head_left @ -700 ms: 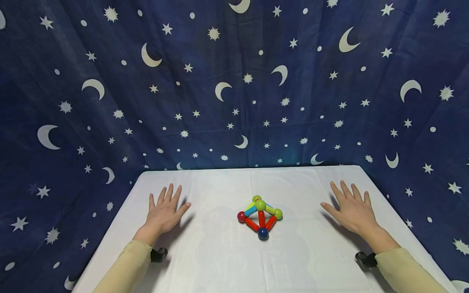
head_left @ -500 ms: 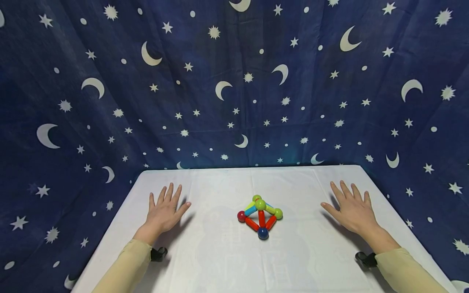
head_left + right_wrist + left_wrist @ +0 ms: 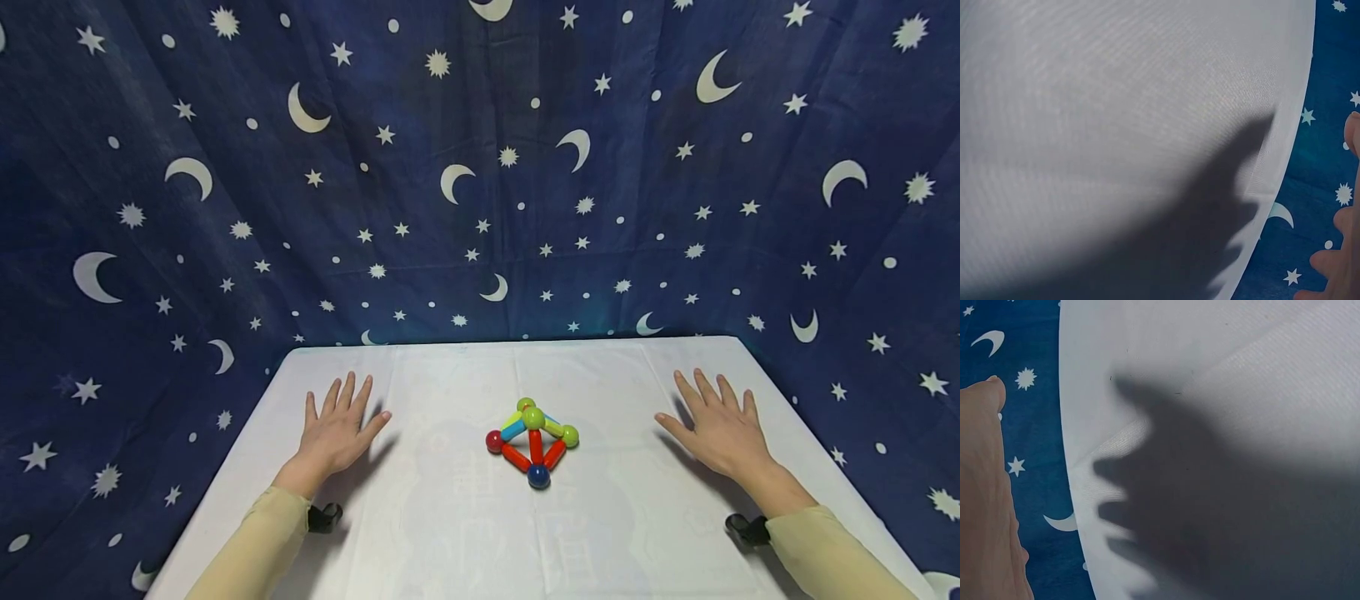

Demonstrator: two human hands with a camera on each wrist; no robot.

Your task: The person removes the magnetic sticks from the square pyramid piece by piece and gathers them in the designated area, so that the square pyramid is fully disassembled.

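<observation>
In the head view, a small frame of coloured rods and balls [image 3: 536,444] stands at the middle of the white-covered table. Its balls are green, red and dark blue; the rods are red, blue and yellow-green. To the left of it my left hand [image 3: 332,435] is held palm down above the cloth, fingers straight and spread, touching nothing. My right hand [image 3: 722,433] hovers likewise at the right, apart from the frame. The left wrist view has part of the left hand [image 3: 982,487] at its edge; the right wrist view has part of the right hand [image 3: 1341,250].
A white cloth [image 3: 450,533] covers the table. Behind and at both sides hangs a dark blue curtain [image 3: 420,108] with moons and stars. A black wrist strap piece [image 3: 325,518] sits below the left wrist, another black piece [image 3: 747,530] below the right.
The scene has shifted very slightly upward in the head view. Both hands and the rod-and-ball frame otherwise keep their places.
</observation>
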